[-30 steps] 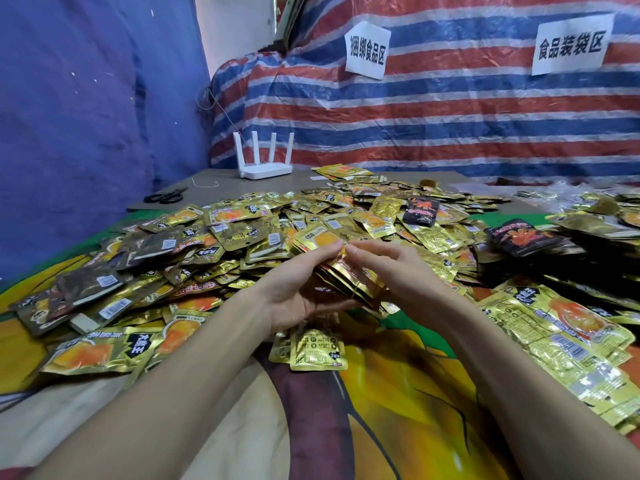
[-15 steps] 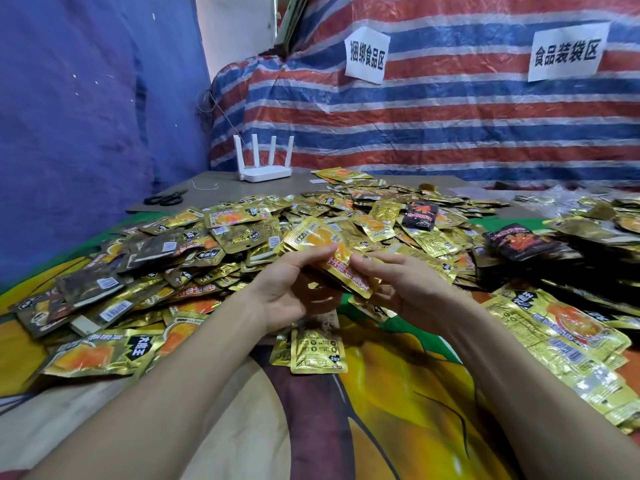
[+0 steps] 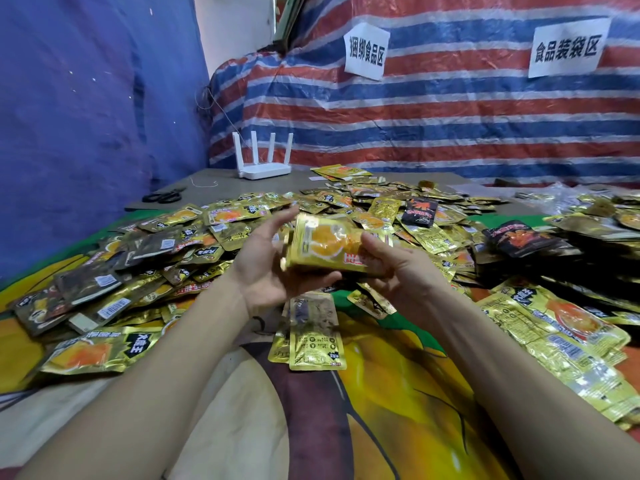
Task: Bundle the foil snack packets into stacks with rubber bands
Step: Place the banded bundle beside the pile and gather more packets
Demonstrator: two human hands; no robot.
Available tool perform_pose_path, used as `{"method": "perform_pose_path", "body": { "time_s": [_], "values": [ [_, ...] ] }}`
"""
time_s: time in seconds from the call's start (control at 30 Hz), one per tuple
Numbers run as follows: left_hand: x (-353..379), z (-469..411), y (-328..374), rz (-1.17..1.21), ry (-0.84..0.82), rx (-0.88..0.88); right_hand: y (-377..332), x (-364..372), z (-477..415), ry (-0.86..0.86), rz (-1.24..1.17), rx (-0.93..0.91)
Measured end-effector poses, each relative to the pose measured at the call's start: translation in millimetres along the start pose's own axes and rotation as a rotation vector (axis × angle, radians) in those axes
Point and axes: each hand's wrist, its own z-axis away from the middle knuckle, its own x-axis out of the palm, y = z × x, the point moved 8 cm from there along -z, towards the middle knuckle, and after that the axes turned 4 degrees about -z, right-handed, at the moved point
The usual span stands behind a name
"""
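Since the stack of packets sat low and edge-on between the fingertips a second ago, it has been lifted and turned; it now shows its orange printed face to the camera, held clear above the loose pile. The left hand is palm-up at the stack's left end, its fingers mostly straight behind it and the thumb under the bottom edge, so it is supporting and pressing, not gripping. The right hand pinches the right end, thumb on top and the other fingers curled underneath. The packets look more squared than before, though the lower left corner is fanned out. I can't see a rubber band on the stack, on either hand or wrist, or nearby. My read: this is the alignment step and banding hasn't started. Next is probably one more tap to true the edges, then fetch a band while one hand keeps the clamp; foil is slippery, so loosening the pinch could let the stack slide apart. A single packet lies face-down on the cloth-covered surface right below the hands. The pile covers most of the surface behind, so there's plenty left to do. A few black packets are mixed in on the right. Scissors and a white router sit at the far edge, well apart from the work.
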Motion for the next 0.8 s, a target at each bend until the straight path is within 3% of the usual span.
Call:
{"method": "perform_pose_path", "body": {
  "time_s": [0.23, 0.47, 0.63, 0.8],
  "values": [
    [15.4, 5.3, -17.5, 0.041, -0.091, -0.011, 0.8, 0.8, 1.2, -0.005, -0.175, 0.007],
    [20.9, 1.7, -23.1, -0.034, -0.171, 0.021, 9.9, 4.7, 1.1, -0.013, 0.01, 0.022],
    [25.0, -1.3, -19.3, 0.083, -0.191, 0.129, 10.1, 12.9, 1.8, -0.039, -0.006, -0.016],
    [29.4, -2.6, -18.7, 0.1, -0.176, 0.134, 8.4, 9.3, 2.3, 0.045, 0.051, -0.042]
  ]
}}
